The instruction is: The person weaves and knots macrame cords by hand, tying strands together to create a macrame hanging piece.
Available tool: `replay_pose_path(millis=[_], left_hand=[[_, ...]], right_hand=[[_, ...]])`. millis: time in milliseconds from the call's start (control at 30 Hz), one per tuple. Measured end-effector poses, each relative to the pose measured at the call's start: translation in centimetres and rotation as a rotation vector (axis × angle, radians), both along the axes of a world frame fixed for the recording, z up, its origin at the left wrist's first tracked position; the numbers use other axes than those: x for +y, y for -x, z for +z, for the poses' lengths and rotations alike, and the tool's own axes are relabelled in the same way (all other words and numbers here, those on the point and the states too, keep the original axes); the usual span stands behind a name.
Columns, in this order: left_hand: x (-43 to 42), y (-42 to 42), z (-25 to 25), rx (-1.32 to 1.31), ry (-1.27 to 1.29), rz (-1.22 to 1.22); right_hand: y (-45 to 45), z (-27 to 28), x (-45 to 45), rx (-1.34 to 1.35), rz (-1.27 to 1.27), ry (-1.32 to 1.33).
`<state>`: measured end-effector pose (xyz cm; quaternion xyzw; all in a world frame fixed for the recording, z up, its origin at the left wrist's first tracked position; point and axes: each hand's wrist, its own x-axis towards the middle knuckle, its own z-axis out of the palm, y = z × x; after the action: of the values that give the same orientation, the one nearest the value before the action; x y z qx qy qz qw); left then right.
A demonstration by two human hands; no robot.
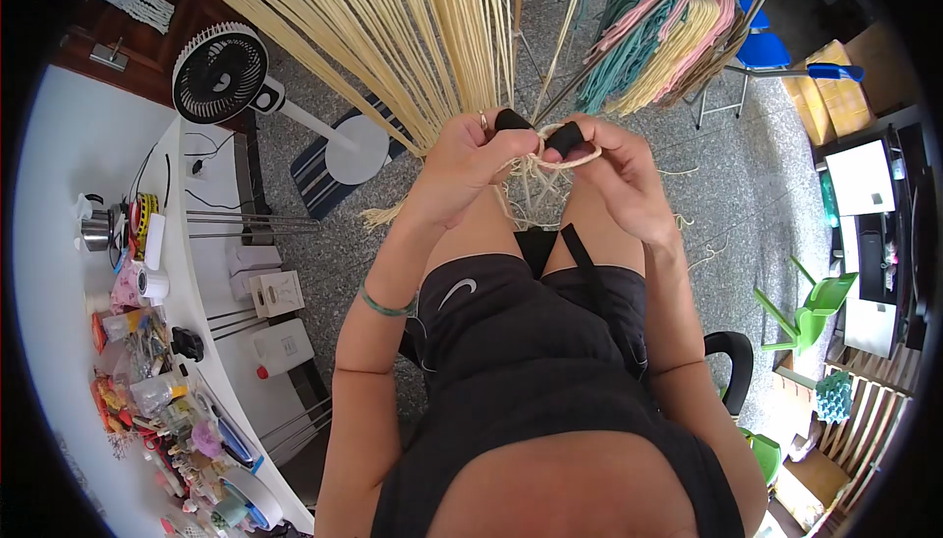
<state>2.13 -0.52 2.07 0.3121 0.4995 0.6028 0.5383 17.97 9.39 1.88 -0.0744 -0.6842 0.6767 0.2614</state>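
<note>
My left hand [467,165] and my right hand [621,172] meet in front of my knees, almost touching. Between them a cream cord [580,161] bends into a loop. My left fingers pinch the cord at the loop's left side, and my right fingers are curled around its right side. Black wraps cover a finger on each hand. Just beyond my left hand hangs a wide curtain of long cream cords [393,37], spreading upward. Loose cord ends dangle below my hands over the floor, partly hidden by my fingers.
A white fan [221,71] stands at the left on a striped mat [319,179]. Bundles of teal, pink and yellow cords [658,37] hang at upper right near a blue chair [761,47]. A cluttered white shelf [221,361] runs along the left; a green stool [815,307] is at right.
</note>
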Motion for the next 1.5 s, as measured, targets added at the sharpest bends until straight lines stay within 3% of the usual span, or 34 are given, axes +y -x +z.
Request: replay_pose_path(millis=[67, 167, 200, 267, 333, 400, 633, 800, 1167, 1500], left_hand=[[-0.1, -0.1, 0.5, 0.038, 0.000, -0.008], [0.0, -0.2, 0.4, 0.096, -0.015, -0.003], [0.0, -0.2, 0.3, 0.095, -0.016, -0.004], [0.0, -0.2, 0.0, 0.119, 0.024, -0.038], [0.0, -0.3, 0.1, 0.068, 0.009, -0.020], [-0.1, -0.4, 0.2, 0.016, -0.005, -0.001], [0.0, -0.5, 0.2, 0.073, -0.045, -0.012], [0.0, -0.5, 0.0, 0.196, -0.064, 0.016], [0.0, -0.6, -0.4, 0.361, -0.073, 0.081], [0.0, -1.0, -0.1, 0.247, -0.158, 0.108]], right_hand=[[-0.1, -0.1, 0.1, -0.028, 0.002, 0.093], [-0.1, -1.2, 0.3, 0.019, -0.069, 0.569], [-0.1, -1.0, 0.0, 0.019, -0.069, 0.568], [0.1, -0.3, -0.5, -0.162, -0.244, 0.153], [0.7, -0.9, -0.8, -0.072, -0.236, 0.215], [0.7, -1.6, -0.6, 0.003, -0.198, 0.058], [0.9, -1.4, -0.8, -0.060, -0.299, 0.021], [0.7, -0.9, -0.5, -0.027, -0.178, 0.383], [1.9, -1.7, -2.6, -0.030, -0.349, 0.216], [1.8, -2.2, -1.8, 0.030, -0.472, 0.150]])
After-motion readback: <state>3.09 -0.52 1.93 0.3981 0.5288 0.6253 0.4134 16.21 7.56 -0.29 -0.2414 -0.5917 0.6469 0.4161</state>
